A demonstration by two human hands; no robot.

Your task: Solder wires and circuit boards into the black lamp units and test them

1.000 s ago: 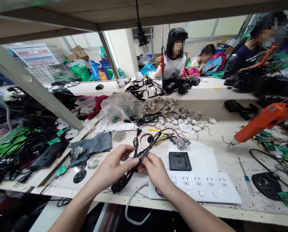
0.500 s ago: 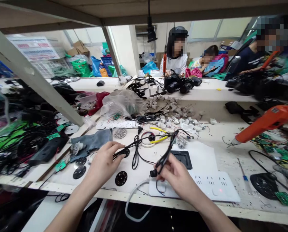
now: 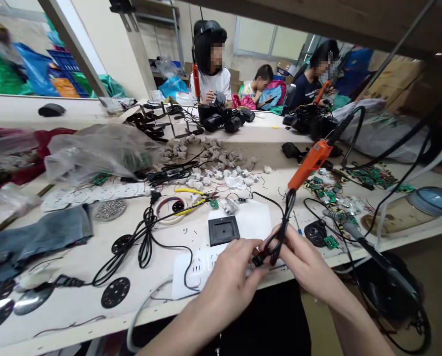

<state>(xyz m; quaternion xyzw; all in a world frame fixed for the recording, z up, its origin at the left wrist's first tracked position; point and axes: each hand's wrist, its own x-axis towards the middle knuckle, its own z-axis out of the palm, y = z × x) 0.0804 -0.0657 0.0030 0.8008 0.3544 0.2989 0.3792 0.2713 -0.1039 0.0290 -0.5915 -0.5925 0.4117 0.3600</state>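
1. Cluttered white workbench (image 3: pixel 76 321) is seen in a workshop, with three people (image 3: pixel 221 81) seated beyond it and small parts scattered over its top
2. A folded bundle of thin black plastic-coated cable (image 3: pixel 285 222) is held nearly upright above the bench's near edge, between the two hands, with its loops rising past the fingers
3. By the right hand (image 3: pixel 298 259) the bundle is gripped low down, the fingers closed around the strands
4. By the left hand (image 3: pixel 236 272), half curled, a small black moulded plug (image 3: pixel 257 259) is met at the fingertips; whether it is pinched cannot be told
5. The cable can be judged light, springy and hardly fragile, a little slippery where strands slide together; it is best grasped around all strands at once, and the plug by its stiff body
6. Behind the left hand, a white plastic power strip (image 3: pixel 182 284) is partly covered
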